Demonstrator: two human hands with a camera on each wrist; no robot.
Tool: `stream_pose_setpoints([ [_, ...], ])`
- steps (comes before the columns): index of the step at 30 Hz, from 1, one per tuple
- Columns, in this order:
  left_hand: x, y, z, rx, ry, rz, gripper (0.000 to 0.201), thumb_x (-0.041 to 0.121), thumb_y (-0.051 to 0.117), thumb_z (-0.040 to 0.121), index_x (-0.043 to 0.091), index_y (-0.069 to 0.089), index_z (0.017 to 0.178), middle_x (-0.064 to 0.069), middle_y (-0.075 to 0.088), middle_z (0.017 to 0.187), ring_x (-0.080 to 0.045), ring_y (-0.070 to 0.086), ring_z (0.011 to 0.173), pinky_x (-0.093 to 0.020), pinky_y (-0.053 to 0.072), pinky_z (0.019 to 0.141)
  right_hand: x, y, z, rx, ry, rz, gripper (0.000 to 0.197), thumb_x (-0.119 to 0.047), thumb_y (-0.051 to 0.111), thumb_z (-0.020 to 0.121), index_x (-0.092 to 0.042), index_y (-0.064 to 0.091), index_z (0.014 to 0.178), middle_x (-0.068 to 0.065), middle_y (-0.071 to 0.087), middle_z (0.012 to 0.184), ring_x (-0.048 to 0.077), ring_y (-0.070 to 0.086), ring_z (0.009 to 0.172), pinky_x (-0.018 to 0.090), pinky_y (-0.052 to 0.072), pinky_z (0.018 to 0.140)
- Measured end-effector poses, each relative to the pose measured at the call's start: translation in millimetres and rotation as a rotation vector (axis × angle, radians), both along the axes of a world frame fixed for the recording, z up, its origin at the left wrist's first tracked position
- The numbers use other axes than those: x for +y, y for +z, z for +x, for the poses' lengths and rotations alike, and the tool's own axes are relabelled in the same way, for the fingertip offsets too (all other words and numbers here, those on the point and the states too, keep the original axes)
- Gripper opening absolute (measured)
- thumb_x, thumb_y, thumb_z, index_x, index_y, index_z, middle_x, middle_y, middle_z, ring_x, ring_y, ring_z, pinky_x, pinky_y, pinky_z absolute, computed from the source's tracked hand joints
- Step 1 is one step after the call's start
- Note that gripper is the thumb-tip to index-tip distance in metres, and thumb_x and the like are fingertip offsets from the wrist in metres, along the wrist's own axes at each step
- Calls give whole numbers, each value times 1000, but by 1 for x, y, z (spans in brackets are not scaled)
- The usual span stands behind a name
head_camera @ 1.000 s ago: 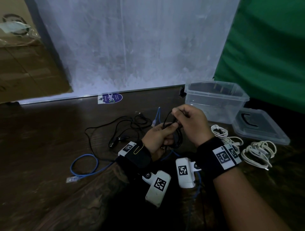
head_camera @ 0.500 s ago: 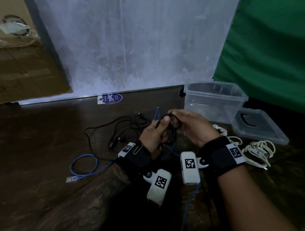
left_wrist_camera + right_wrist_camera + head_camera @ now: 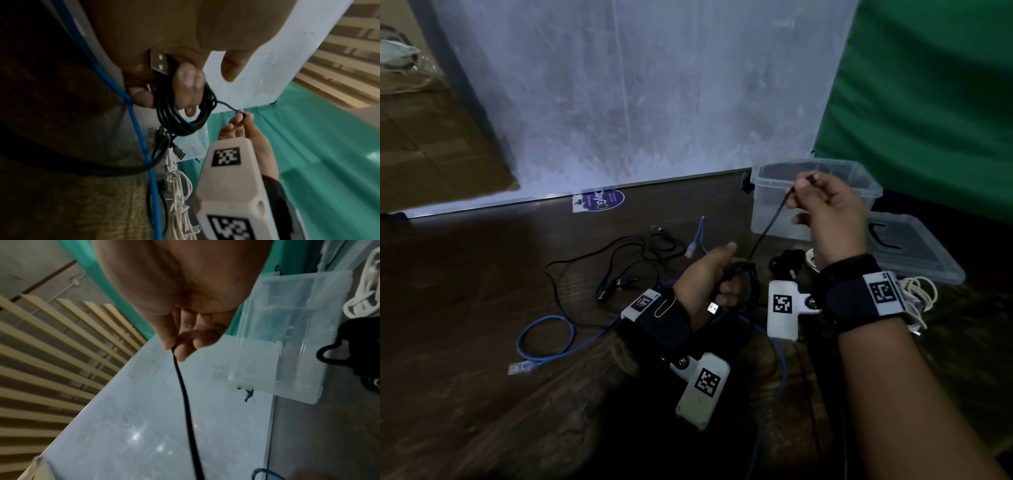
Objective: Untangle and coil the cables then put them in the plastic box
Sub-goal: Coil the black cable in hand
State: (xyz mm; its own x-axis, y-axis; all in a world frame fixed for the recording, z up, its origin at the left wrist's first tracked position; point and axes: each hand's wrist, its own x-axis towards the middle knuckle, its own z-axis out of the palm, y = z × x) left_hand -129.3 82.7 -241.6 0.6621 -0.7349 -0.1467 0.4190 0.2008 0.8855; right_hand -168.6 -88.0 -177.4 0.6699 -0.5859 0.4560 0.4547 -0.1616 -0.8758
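Observation:
My left hand (image 3: 714, 279) grips a coiled black USB cable (image 3: 744, 284), its USB plug (image 3: 161, 64) sticking out below the fingers. The cable's free end (image 3: 770, 222) runs up taut to my right hand (image 3: 822, 205), which pinches its tip in front of the clear plastic box (image 3: 767, 205). In the right wrist view the black cable (image 3: 185, 395) hangs from the pinching fingertips (image 3: 180, 352). On the floor to the left lie a loose black cable (image 3: 619, 260) and a blue network cable (image 3: 544, 339). White coiled cables (image 3: 921, 291) lie right of my right wrist.
The box's lid (image 3: 924, 253) lies right of the box. Another black cable bundle (image 3: 787, 260) sits below the box. A white panel (image 3: 637, 102) and a green cloth (image 3: 928, 102) stand behind. A round sticker (image 3: 602, 200) marks the dark wooden floor.
My right hand has risen up and to the right, pulling the cable's end out taut from the coil. The left hand still grips the coil and has lowered slightly.

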Motion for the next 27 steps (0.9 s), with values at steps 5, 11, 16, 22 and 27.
stream_pose_setpoints([
  [5,0,3,-5,-131,47,26,25,16,49,97,13,49,72,5,33,52,-5,28,43,-16,21,39,-2,-3,4,-78,-90,89,12,-8,59,96,-16,67,95,3,65,78,7,61,65,20,51,55],
  [11,8,-1,14,-215,267,-119,19,10,40,101,1,56,98,11,31,47,0,26,39,-12,26,38,6,-11,6,27,78,185,17,-4,65,91,-20,64,86,0,69,77,15,67,75,25,54,62],
  [16,12,-6,25,-59,290,-307,19,13,40,99,1,55,101,7,34,53,-1,29,42,-12,25,39,22,-30,14,390,307,-82,18,-5,72,84,-16,70,98,1,75,84,7,65,69,23,46,63],
  [22,17,-11,23,-24,181,-327,16,23,49,96,11,56,104,4,43,66,-4,27,44,-25,22,55,35,-39,16,461,484,30,11,-10,64,92,-12,70,100,7,75,97,27,68,86,39,52,78],
  [27,19,-7,20,-30,147,-307,18,25,45,98,11,51,107,0,50,64,-4,28,45,-23,31,54,45,-33,14,462,533,-54,23,-17,64,94,-23,61,116,-2,74,92,19,64,77,27,44,62],
])
